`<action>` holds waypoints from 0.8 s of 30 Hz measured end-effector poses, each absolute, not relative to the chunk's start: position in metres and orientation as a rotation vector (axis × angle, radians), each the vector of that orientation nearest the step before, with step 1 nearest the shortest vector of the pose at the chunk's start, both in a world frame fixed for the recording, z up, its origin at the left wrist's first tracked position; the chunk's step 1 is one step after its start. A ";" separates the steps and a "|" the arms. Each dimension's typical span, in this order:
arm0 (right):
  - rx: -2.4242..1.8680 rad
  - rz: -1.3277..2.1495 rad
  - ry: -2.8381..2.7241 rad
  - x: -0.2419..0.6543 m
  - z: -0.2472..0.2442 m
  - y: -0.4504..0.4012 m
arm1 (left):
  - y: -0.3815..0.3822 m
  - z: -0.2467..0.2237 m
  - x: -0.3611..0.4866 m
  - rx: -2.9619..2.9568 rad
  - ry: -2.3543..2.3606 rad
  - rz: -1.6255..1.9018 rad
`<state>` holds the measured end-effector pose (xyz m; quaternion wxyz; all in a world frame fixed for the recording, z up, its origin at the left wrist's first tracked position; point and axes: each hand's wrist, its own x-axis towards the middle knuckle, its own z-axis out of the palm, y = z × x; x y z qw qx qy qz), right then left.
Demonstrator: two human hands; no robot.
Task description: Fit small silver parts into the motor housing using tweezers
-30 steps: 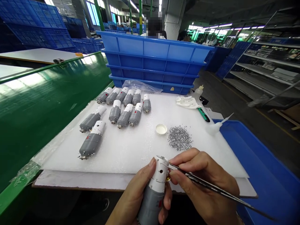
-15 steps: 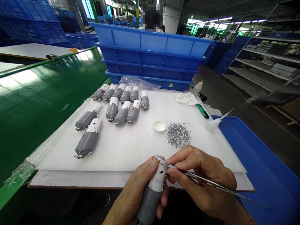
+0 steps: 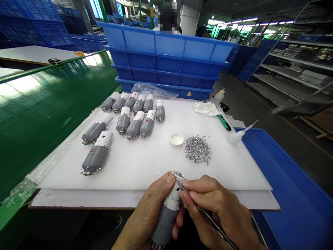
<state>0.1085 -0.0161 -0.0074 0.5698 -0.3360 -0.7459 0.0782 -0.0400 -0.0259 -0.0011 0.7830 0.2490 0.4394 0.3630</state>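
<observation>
Now | left hand (image 3: pixel 153 205) closed firmly round grey motor (image 3: pixel 164 222), at 6 o'clock on foam edge | right hand (image 3: pixel 215 211) pinching tweezers (image 3: pixel 205 216) narrowly, tip at motor's white cap | risk: tip slip could scratch cap | 11 motors (image 3: pixel 123 119) at 11 o'clock, silver granules (image 3: pixel 197 149) at 1 o'clock on white foam sheet (image 3: pixel 145 166)

Factory floor: stacked blue crates (image 3: pixel 166 52), green conveyor belt (image 3: pixel 52 104), metal shelving (image 3: pixel 293 69).

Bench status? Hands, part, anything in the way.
Left hand gripping gray-and-white motor. Right hand holding tweezers, tip at motor's white end. Other motors lying apart on white foam sheet, none near the hands.
</observation>
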 end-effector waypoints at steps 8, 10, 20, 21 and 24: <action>-0.788 0.436 -1.761 0.120 0.012 -0.019 | -0.025 0.000 -0.032 0.494 1.029 0.830; -0.882 0.479 -1.650 0.132 0.011 -0.016 | -0.024 0.000 -0.033 0.516 1.025 0.803; -1.374 0.754 -1.429 0.202 -0.027 0.018 | -0.017 0.008 -0.033 0.580 0.957 0.730; -1.380 0.791 -1.428 0.203 -0.027 0.020 | -0.017 0.010 -0.032 0.581 0.977 0.734; -1.388 0.881 -1.426 0.203 -0.026 0.024 | -0.018 0.012 -0.029 0.583 1.023 0.744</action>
